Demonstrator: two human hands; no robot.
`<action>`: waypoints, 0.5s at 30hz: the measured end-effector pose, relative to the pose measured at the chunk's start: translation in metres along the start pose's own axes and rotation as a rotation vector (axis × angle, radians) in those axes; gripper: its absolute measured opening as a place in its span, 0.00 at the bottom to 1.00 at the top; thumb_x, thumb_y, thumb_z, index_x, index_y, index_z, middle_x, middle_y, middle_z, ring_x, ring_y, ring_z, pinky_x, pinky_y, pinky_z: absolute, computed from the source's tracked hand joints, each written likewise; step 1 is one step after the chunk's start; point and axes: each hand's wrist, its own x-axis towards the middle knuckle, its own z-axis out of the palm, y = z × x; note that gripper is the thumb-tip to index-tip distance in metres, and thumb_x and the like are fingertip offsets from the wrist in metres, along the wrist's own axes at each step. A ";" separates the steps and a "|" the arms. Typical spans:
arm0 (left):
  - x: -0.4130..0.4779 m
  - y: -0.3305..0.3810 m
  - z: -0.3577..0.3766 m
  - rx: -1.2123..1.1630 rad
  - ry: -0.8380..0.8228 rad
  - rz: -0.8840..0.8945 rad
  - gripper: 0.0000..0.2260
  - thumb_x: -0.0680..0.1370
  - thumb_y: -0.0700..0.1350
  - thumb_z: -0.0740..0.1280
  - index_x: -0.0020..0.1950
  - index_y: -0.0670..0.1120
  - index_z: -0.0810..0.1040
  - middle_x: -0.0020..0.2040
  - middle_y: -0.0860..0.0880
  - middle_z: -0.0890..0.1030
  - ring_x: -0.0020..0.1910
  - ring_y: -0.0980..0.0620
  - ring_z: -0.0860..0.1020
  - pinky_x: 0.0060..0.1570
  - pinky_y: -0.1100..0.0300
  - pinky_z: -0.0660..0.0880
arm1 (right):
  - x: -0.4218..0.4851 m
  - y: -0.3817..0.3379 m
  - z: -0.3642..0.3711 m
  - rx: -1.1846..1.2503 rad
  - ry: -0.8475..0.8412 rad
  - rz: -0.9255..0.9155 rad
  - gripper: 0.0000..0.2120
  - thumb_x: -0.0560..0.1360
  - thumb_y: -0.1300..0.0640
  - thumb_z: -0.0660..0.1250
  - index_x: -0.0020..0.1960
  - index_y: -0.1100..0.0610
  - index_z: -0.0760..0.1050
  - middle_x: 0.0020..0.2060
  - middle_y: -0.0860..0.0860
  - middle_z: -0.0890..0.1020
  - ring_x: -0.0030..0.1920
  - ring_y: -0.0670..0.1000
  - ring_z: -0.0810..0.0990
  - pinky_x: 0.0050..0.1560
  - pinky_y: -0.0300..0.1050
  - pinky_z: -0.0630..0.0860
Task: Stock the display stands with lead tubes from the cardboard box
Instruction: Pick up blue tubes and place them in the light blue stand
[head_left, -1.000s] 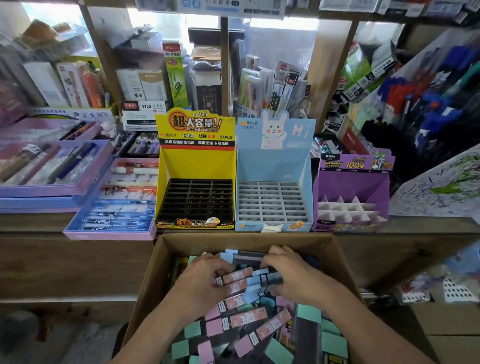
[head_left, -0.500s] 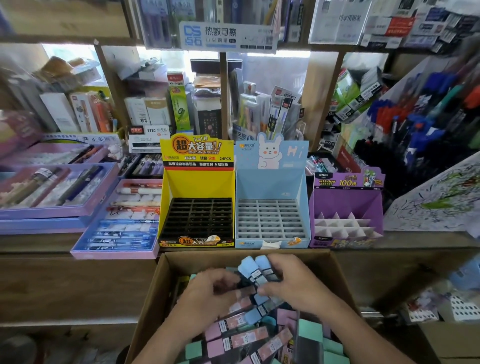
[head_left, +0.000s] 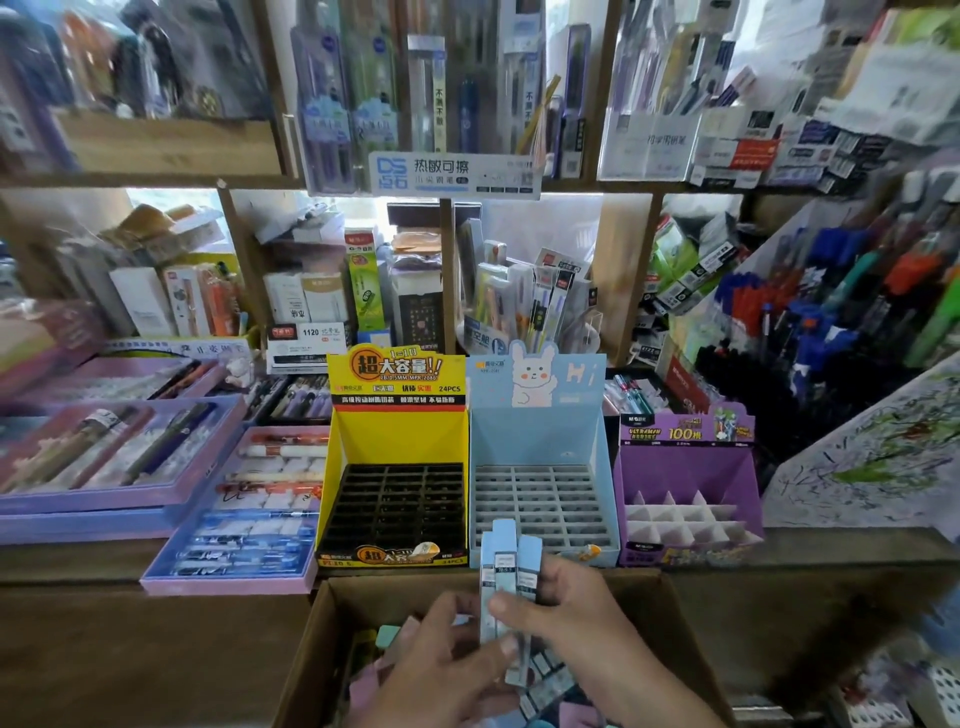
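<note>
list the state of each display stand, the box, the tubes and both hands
yellow display stand: upright, slots empty
blue display stand: upright, slots empty
purple display stand: upright, compartments empty
cardboard box: open, loose tubes inside
blue lead tubes: bundled, held upright over the box
right hand: grips the bundle
left hand: holds the bundle lower down, thumb on it

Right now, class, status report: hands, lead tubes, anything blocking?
Right hand, left hand grip blue lead tubes upright above cardboard box. Blue stand unfilled. Nothing blocking seen.
</note>
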 end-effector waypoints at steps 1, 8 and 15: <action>0.001 0.000 0.000 0.033 0.009 0.025 0.19 0.75 0.44 0.76 0.63 0.44 0.74 0.51 0.41 0.86 0.47 0.36 0.85 0.51 0.40 0.82 | 0.001 -0.001 0.001 -0.006 0.003 -0.016 0.10 0.74 0.63 0.77 0.55 0.54 0.86 0.49 0.52 0.89 0.52 0.52 0.87 0.52 0.44 0.83; 0.008 0.007 -0.010 -0.065 0.026 0.145 0.16 0.71 0.44 0.76 0.59 0.46 0.84 0.53 0.35 0.85 0.54 0.32 0.83 0.58 0.33 0.78 | 0.011 -0.007 -0.003 -0.093 -0.072 -0.024 0.10 0.80 0.60 0.70 0.53 0.49 0.87 0.52 0.52 0.88 0.57 0.53 0.86 0.63 0.53 0.80; 0.014 0.016 -0.024 -0.070 0.142 0.240 0.09 0.78 0.35 0.71 0.57 0.41 0.83 0.49 0.38 0.86 0.49 0.36 0.85 0.54 0.42 0.81 | 0.028 -0.018 -0.010 -0.079 0.136 -0.049 0.03 0.75 0.59 0.76 0.48 0.55 0.87 0.46 0.51 0.89 0.53 0.51 0.87 0.62 0.50 0.80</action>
